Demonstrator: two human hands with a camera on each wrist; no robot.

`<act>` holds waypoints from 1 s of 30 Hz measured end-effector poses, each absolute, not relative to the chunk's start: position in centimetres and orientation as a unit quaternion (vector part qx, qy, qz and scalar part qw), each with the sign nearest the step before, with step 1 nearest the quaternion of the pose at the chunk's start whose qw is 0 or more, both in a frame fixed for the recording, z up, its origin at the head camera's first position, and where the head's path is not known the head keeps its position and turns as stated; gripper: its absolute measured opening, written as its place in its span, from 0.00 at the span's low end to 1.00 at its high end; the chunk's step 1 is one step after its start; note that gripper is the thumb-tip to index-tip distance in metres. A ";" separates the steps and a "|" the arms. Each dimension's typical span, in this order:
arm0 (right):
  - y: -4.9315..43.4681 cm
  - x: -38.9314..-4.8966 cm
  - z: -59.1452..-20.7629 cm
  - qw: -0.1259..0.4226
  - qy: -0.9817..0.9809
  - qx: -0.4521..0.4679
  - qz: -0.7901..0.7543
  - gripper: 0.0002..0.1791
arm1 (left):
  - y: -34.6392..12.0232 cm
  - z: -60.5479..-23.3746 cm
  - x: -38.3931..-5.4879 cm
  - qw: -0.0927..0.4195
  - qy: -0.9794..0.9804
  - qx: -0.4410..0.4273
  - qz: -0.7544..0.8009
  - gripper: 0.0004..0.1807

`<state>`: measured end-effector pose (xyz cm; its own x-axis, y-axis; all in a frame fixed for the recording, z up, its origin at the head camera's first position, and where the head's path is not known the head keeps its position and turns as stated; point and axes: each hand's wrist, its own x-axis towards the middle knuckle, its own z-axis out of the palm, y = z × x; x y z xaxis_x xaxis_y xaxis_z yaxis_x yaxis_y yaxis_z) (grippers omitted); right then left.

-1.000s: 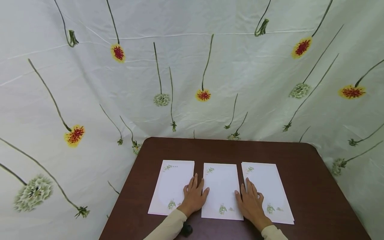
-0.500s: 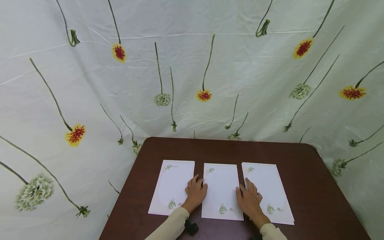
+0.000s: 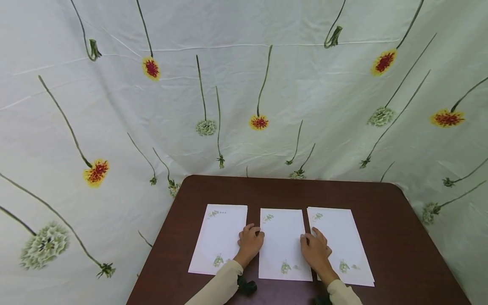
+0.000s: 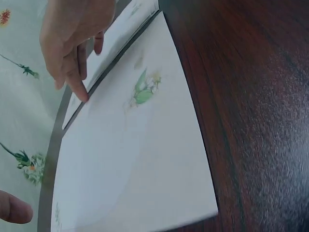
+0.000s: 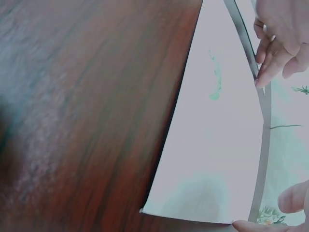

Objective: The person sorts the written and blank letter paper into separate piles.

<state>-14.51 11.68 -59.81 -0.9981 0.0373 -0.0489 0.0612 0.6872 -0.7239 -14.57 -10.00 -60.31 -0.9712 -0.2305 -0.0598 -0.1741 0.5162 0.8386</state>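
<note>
Three white sheets with green plant prints lie side by side: a left sheet [image 3: 217, 233], a middle sheet [image 3: 282, 241] and a right sheet [image 3: 343, 241]. My left hand [image 3: 250, 242] rests at the middle sheet's left edge, over the gap beside the left sheet. At the opposite edge, my right hand [image 3: 315, 252] has bent fingers over the gap and the right sheet's margin. The left wrist view shows a right fingertip [image 4: 83, 95] right at the gap, while a left fingertip [image 4: 14, 209] shows at lower left. Neither hand has lifted paper.
A dark brown table [image 3: 289, 190] carries the sheets, with its far edge against a white flower-print cloth [image 3: 244, 84]. Extra layers peek out under the right sheet. Black devices [image 3: 248, 287] sit below the wrists.
Fingers of both hands have drawn in and bent more, the left hand shifting slightly right. The middle sheet has slid a little to the right.
</note>
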 end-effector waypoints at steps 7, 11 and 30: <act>11.7 -14.8 -59.8 0.023 0.914 0.051 -0.403 0.22 | -10.0 -60.0 -14.6 -0.004 -0.850 0.146 -0.507 0.21; 11.7 -14.8 -59.8 0.020 0.909 0.058 -0.413 0.22 | -10.2 -59.7 -14.7 -0.012 -0.841 0.150 -0.520 0.21; 10.8 -14.8 -59.4 0.000 0.898 0.064 -0.435 0.24 | -10.3 -59.8 -14.4 -0.011 -0.832 0.133 -0.538 0.21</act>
<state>-14.84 10.78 -59.41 -0.9918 0.1156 -0.0549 0.1147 0.6126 -0.7820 -14.37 -10.33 -59.75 -0.9644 -0.2093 -0.1613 -0.2331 0.3861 0.8925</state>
